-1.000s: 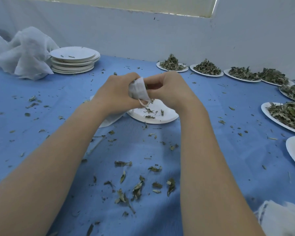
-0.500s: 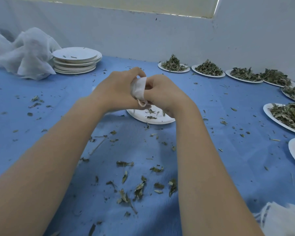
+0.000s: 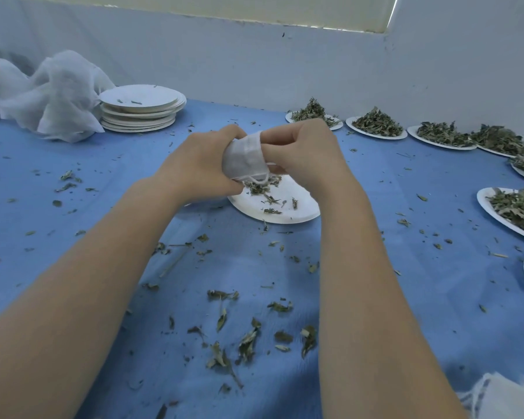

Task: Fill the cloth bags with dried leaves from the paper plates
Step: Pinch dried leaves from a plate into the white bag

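Observation:
A small white cloth bag (image 3: 245, 158) is held between both hands above a paper plate (image 3: 297, 207). My left hand (image 3: 198, 167) grips the bag's left side, and my right hand (image 3: 303, 149) pinches its right edge with curled fingers. The bag's drawstring loop (image 3: 259, 179) hangs below it. Only a few dried leaf bits (image 3: 262, 187) lie on that plate. Plates heaped with dried leaves (image 3: 375, 124) line the back right and right side of the blue table.
A stack of used paper plates (image 3: 141, 108) stands at the back left beside a crumpled white cloth (image 3: 50, 93). Loose leaves (image 3: 248, 340) litter the blue table cover near me. More white cloth (image 3: 502, 397) lies at the bottom right corner. A wall closes the back.
Both hands stay together over the plate. The bag has turned between them and more of its white side shows now, with my fingers regripped on it.

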Demonstrator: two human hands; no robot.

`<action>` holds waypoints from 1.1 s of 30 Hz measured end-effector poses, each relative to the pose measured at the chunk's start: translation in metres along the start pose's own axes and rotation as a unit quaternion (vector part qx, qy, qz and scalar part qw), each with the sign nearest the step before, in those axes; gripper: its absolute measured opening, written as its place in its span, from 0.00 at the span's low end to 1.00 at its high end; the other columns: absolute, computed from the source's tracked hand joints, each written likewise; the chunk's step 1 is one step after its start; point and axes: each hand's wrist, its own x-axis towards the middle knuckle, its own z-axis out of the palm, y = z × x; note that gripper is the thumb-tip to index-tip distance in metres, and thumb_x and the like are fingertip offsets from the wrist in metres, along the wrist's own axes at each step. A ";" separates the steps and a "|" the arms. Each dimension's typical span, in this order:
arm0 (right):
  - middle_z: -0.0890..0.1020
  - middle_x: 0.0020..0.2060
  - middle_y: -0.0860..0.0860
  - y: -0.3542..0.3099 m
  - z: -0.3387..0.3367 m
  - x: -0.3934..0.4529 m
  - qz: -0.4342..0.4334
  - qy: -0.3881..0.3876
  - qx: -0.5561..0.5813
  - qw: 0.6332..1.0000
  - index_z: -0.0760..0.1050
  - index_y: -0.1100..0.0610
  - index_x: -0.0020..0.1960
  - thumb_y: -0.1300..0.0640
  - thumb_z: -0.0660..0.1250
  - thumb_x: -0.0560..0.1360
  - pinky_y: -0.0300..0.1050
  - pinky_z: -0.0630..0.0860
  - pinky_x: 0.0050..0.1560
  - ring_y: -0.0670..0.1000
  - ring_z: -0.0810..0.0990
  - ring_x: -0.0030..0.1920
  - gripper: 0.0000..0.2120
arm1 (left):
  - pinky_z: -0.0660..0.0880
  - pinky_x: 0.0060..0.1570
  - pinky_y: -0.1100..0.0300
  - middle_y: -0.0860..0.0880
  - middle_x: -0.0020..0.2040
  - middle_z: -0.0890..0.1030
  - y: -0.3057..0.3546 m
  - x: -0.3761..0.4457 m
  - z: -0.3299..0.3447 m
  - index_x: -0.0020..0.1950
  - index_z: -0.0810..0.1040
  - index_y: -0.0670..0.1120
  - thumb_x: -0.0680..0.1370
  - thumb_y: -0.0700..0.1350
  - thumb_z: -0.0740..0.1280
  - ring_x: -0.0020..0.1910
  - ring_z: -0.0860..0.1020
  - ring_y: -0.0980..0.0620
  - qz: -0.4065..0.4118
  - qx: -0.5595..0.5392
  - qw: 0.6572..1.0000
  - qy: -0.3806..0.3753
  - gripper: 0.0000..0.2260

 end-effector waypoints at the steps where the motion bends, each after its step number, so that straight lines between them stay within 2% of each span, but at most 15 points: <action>1: 0.84 0.36 0.52 0.000 0.001 0.001 -0.005 0.010 -0.001 1.000 0.85 0.56 0.45 0.64 0.70 0.69 0.44 0.81 0.42 0.48 0.81 0.36 0.08 | 0.68 0.39 0.58 0.56 0.39 0.74 0.000 0.000 0.000 0.56 0.72 0.53 0.64 0.42 0.72 0.41 0.72 0.52 -0.001 -0.002 1.000 0.002 0.23; 3: 0.81 0.32 0.49 -0.001 0.005 0.001 -0.001 0.016 0.002 1.000 0.85 0.57 0.44 0.65 0.69 0.69 0.40 0.76 0.36 0.47 0.77 0.34 0.09 | 0.68 0.37 0.58 0.57 0.38 0.74 0.002 0.000 0.000 0.54 0.73 0.51 0.64 0.42 0.72 0.39 0.72 0.52 0.001 -0.011 1.000 0.008 0.20; 7: 0.71 0.29 0.52 -0.003 0.014 0.002 -0.007 -0.016 -0.069 0.997 0.82 0.63 0.42 0.66 0.64 0.67 0.38 0.65 0.33 0.47 0.65 0.31 0.09 | 0.69 0.37 0.58 0.54 0.37 0.75 0.009 0.002 0.005 0.49 0.69 0.50 0.67 0.44 0.71 0.41 0.73 0.49 0.019 0.006 1.000 -0.012 0.14; 10: 0.73 0.32 0.54 0.000 0.013 0.000 0.005 -0.073 -0.027 0.997 0.81 0.63 0.42 0.60 0.65 0.73 0.43 0.70 0.39 0.48 0.68 0.35 0.08 | 0.71 0.40 0.56 0.51 0.44 0.78 0.007 0.003 0.004 0.58 0.70 0.49 0.68 0.44 0.72 0.44 0.74 0.49 0.009 -0.001 1.000 -0.005 0.21; 12: 0.79 0.33 0.51 0.004 0.011 -0.001 0.007 -0.084 0.029 0.996 0.80 0.54 0.40 0.59 0.65 0.74 0.43 0.72 0.40 0.51 0.75 0.36 0.08 | 0.72 0.45 0.55 0.53 0.48 0.77 0.000 0.002 0.000 0.63 0.68 0.50 0.66 0.44 0.73 0.46 0.73 0.50 -0.010 -0.009 1.000 0.008 0.27; 14: 0.84 0.40 0.47 0.010 0.013 -0.001 0.007 -0.056 0.086 0.995 0.80 0.50 0.46 0.61 0.65 0.74 0.35 0.74 0.38 0.44 0.81 0.41 0.08 | 0.70 0.45 0.56 0.53 0.50 0.76 -0.008 0.001 -0.004 0.64 0.67 0.51 0.65 0.44 0.73 0.48 0.72 0.50 -0.032 0.000 0.999 0.011 0.29; 16: 0.84 0.45 0.46 0.019 0.018 0.001 0.023 0.014 0.121 0.992 0.79 0.51 0.52 0.62 0.66 0.73 0.34 0.77 0.44 0.41 0.81 0.45 0.11 | 0.69 0.44 0.56 0.51 0.52 0.77 -0.017 -0.001 -0.004 0.62 0.68 0.51 0.66 0.45 0.72 0.50 0.72 0.48 -0.054 0.019 0.998 0.013 0.26; 18: 0.83 0.51 0.46 0.029 0.022 0.006 0.044 0.091 0.057 0.993 0.78 0.50 0.56 0.63 0.61 0.75 0.36 0.77 0.48 0.41 0.79 0.47 0.14 | 0.68 0.44 0.56 0.50 0.55 0.77 -0.024 -0.003 -0.002 0.61 0.69 0.50 0.68 0.46 0.71 0.50 0.72 0.48 -0.074 0.026 0.997 0.019 0.23; 20: 0.77 0.61 0.46 0.035 0.021 0.008 0.053 0.110 -0.074 0.990 0.74 0.49 0.63 0.66 0.55 0.76 0.38 0.75 0.50 0.42 0.76 0.53 0.21 | 0.67 0.44 0.57 0.51 0.55 0.76 -0.027 -0.004 -0.001 0.61 0.69 0.51 0.68 0.45 0.70 0.48 0.70 0.49 -0.087 0.022 0.995 0.033 0.22; 22: 0.69 0.69 0.47 0.039 0.022 0.010 0.038 0.056 -0.173 0.983 0.68 0.51 0.70 0.68 0.51 0.76 0.40 0.67 0.59 0.48 0.67 0.66 0.25 | 0.66 0.42 0.57 0.51 0.54 0.76 -0.028 -0.004 -0.001 0.60 0.70 0.51 0.68 0.44 0.69 0.47 0.69 0.50 -0.093 0.012 0.994 0.051 0.22; 25: 0.61 0.73 0.48 0.041 0.026 0.012 0.036 -0.066 -0.270 0.960 0.60 0.52 0.74 0.70 0.50 0.76 0.40 0.59 0.63 0.52 0.59 0.72 0.29 | 0.66 0.42 0.56 0.50 0.52 0.76 -0.028 -0.005 0.000 0.60 0.70 0.50 0.68 0.44 0.69 0.47 0.69 0.50 -0.098 0.006 0.993 0.061 0.21; 27: 0.62 0.73 0.48 0.039 0.026 0.011 0.052 -0.107 -0.307 0.944 0.63 0.51 0.73 0.70 0.50 0.76 0.42 0.62 0.63 0.52 0.63 0.70 0.29 | 0.67 0.43 0.56 0.49 0.51 0.76 -0.028 -0.005 0.000 0.60 0.71 0.50 0.68 0.44 0.70 0.47 0.70 0.49 -0.097 0.006 0.993 0.060 0.21; 28: 0.65 0.71 0.49 0.038 0.025 0.011 0.067 -0.097 -0.299 0.947 0.67 0.51 0.71 0.70 0.50 0.75 0.42 0.66 0.59 0.52 0.68 0.66 0.29 | 0.67 0.42 0.56 0.49 0.51 0.76 -0.028 -0.005 -0.001 0.60 0.71 0.51 0.68 0.44 0.70 0.47 0.70 0.49 -0.098 0.007 0.993 0.061 0.21; 31: 0.76 0.61 0.51 0.036 0.020 0.008 0.084 0.027 -0.232 0.969 0.76 0.48 0.62 0.71 0.52 0.72 0.42 0.72 0.48 0.47 0.75 0.46 0.28 | 0.66 0.42 0.56 0.49 0.51 0.76 -0.029 -0.005 -0.001 0.60 0.71 0.51 0.68 0.44 0.70 0.47 0.69 0.50 -0.098 0.005 0.993 0.061 0.20; 33: 0.78 0.58 0.50 0.037 0.018 0.010 0.060 0.078 -0.240 0.966 0.75 0.46 0.61 0.70 0.51 0.71 0.48 0.75 0.52 0.50 0.75 0.52 0.28 | 0.66 0.42 0.56 0.50 0.50 0.75 -0.028 -0.005 -0.002 0.60 0.71 0.51 0.69 0.45 0.70 0.47 0.69 0.50 -0.100 0.003 0.993 0.059 0.20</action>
